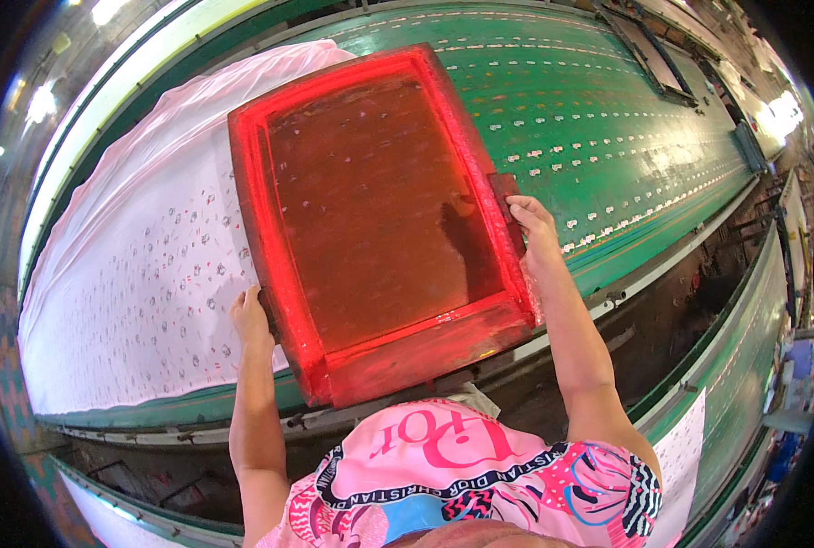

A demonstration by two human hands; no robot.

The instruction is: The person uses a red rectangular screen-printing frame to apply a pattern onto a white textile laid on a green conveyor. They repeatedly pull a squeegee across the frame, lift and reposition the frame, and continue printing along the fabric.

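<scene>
A large silk-screen printing frame [361,210], with bright red edges and a dark reddish-brown mesh, tilts slightly in front of me. My left hand [252,317] is closed around its left edge near the lower corner. On the right side, my right hand [533,224] grips a dark block-like handle [506,198] that sticks out from the edge. Under the frame's left part lies white cloth [151,301] with rows of small dark and red prints. Whether the frame rests on the table or hangs above it, I cannot tell.
The long green printing table [608,100] carries rows of small white marks. A metal rail [626,294] runs along its near edge. Another rectangular frame [649,55] lies at the far right. Behind me at the right, a second green table [740,329] holds printed white cloth [681,457].
</scene>
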